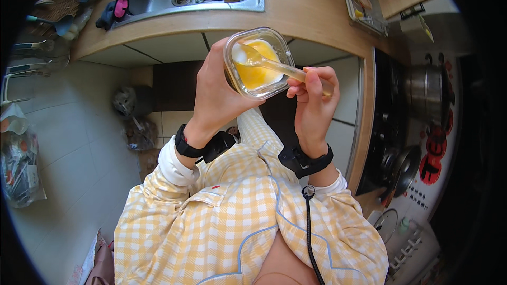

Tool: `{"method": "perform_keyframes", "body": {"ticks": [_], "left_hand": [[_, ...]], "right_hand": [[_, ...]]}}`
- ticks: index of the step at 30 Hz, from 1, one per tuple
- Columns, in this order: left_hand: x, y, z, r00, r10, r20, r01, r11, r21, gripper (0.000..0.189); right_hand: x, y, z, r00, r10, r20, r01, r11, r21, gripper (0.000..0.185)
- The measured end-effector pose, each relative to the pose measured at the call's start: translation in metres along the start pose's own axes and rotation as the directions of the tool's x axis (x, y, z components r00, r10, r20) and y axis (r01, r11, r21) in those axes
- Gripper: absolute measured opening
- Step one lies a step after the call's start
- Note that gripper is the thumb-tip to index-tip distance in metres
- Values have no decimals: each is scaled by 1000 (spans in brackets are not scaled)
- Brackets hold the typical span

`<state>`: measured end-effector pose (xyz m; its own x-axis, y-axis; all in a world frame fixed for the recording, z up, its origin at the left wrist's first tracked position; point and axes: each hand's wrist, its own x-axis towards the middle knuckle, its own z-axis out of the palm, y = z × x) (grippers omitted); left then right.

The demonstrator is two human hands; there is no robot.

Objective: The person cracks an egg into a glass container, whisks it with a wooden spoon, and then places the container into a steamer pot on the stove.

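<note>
My left hand (218,83) grips a clear, square container with rounded corners (259,95) around its side, its open top facing up towards me. Inside lies a yellow and white food (257,77), glossy in places; its exact kind is unclear. Between the thumb and fingers of my right hand (317,91) is the handle of a translucent spoon (287,70). The spoon's bowl rests in the food, near a white lump at the upper left. Both hands are raised in front of the counter's edge.
Beyond the hands, a steel sink (158,12) is set in a wooden counter (305,16). A black cooktop (380,126) on the right bears a steel pot (425,91) and a frying pan (410,168). Utensils hang on the left, among them a ladle (63,25).
</note>
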<state>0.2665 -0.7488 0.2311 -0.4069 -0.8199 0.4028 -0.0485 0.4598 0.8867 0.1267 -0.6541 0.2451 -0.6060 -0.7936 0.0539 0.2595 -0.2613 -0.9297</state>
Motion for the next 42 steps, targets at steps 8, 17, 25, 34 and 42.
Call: {"method": "perform_keyframes", "body": {"ticks": [8, 17, 25, 34, 42], "left_hand": [[93, -42, -12, 988, -26, -154, 49, 988, 146, 81], [150, -85, -53, 956, -58, -286, 123, 970, 212, 85], [177, -111, -125, 954, -89, -286, 170, 947, 273, 86], [216, -139, -157, 970, -68, -232, 127, 960, 250, 89], [231, -141, -152, 975, -63, -212, 98, 982, 159, 89]], "right_hand": [[130, 20, 44, 973, 103, 205, -144, 969, 199, 16], [277, 17, 100, 942, -264, 205, 222, 952, 210, 21], [338, 182, 135, 946, -40, 320, 299, 482, -823, 15], [286, 50, 182, 941, -243, 233, 289, 940, -184, 10], [274, 70, 208, 695, -401, 597, 642, 719, -265, 23]]}}
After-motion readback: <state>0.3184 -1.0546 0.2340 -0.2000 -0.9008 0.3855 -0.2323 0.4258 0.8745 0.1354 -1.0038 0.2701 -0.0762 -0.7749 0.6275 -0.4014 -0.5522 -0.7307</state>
